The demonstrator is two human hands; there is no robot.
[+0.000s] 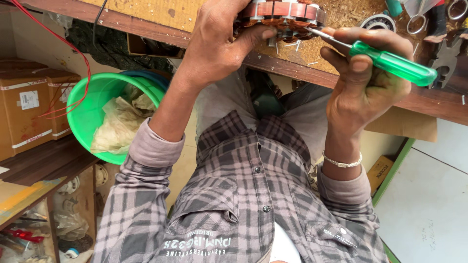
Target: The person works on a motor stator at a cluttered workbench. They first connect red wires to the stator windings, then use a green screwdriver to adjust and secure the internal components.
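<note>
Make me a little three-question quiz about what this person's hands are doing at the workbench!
1. True or false: the right hand holds a screwdriver with a clear green handle.
2. Which thing does the left hand grip? A) the green plastic bucket B) the round motor stator with copper windings C) the metal bearing ring
3. Fill in: the screwdriver's metal tip points toward the ____.

Key:
1. True.
2. B. The bucket sits lower down beside the left arm, and the bearing ring lies untouched on the wooden bench.
3. Stator.
</note>
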